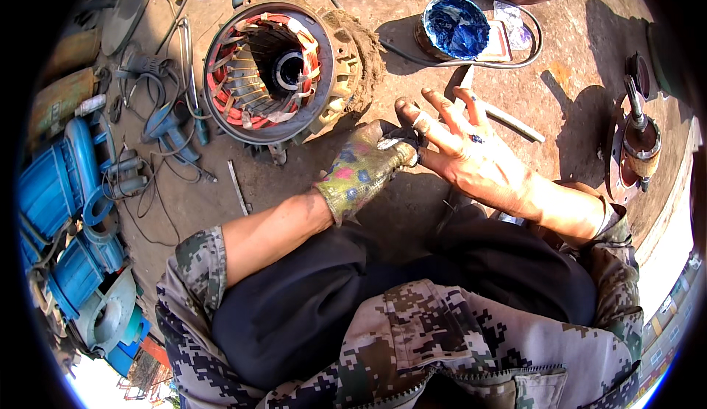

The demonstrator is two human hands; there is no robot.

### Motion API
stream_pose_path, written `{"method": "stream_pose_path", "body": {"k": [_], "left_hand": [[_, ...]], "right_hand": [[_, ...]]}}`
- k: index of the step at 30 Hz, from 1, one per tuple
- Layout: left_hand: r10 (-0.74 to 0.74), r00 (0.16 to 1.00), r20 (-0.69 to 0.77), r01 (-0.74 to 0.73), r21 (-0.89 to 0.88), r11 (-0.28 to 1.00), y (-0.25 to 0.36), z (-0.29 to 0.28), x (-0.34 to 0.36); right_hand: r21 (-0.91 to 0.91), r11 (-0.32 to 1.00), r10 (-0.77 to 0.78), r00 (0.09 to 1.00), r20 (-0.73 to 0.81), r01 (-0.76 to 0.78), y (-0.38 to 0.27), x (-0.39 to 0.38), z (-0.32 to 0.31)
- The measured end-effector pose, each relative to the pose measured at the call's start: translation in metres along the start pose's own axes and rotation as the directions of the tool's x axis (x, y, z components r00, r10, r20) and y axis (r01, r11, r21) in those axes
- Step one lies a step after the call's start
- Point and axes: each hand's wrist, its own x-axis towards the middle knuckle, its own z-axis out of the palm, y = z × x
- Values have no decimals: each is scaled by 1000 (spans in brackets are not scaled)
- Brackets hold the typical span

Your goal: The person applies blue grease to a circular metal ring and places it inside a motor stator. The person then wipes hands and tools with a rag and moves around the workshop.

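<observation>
Two hands meet over sunlit, dirt-streaked ground before a seated worker in a digital-camouflage jacket (434,320) and dark trousers. The left hand (361,173), in a grimy yellow-green glove patterned with coloured spots, has its fingers closed on a dark, crumpled scrap of material (407,133) beside the right thumb; what the scrap is cannot be made out. The bare right hand (475,151) has its fingers spread apart, with blue and dark smears on the skin.

Ahead and to the left, an open, round metal motor housing (326,70) shows red-wrapped copper windings (311,51). Ahead and to the right, a round tin (424,46) holds glossy blue paste (458,26), with a black rubber hose (540,37) curving around it. A slim grey metal bar (515,121) lies just beyond the right hand.

The smears could spread to the windings if a dirty finger brushed them. A tug on the hose might upset the tin, spilling paste onto the ground. Loose grit, such as the brown sandy heap (364,55) against the housing, could get inside if kicked up or carried on a sticky glove.
</observation>
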Motion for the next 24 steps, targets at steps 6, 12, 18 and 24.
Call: {"method": "stream_pose_path", "body": {"k": [6, 12, 18, 24], "left_hand": [[74, 996, 48, -78, 78, 994, -7, -2, 1], [173, 982, -79, -160, 149, 976, -2, -1, -2], [90, 980, -178, -135, -265, 955, 8, -5, -3], [152, 987, -57, -157, -80, 984, 29, 0, -14]], "right_hand": [[75, 995, -57, 998, -30, 59, 5, -5, -6], [29, 995, -98, 994, -56, 100, 15, -14, -29], [-25, 986, -165, 985, 53, 167, 27, -29, -31], [193, 939, -325, 919, 224, 285, 18, -23, -24]]}}
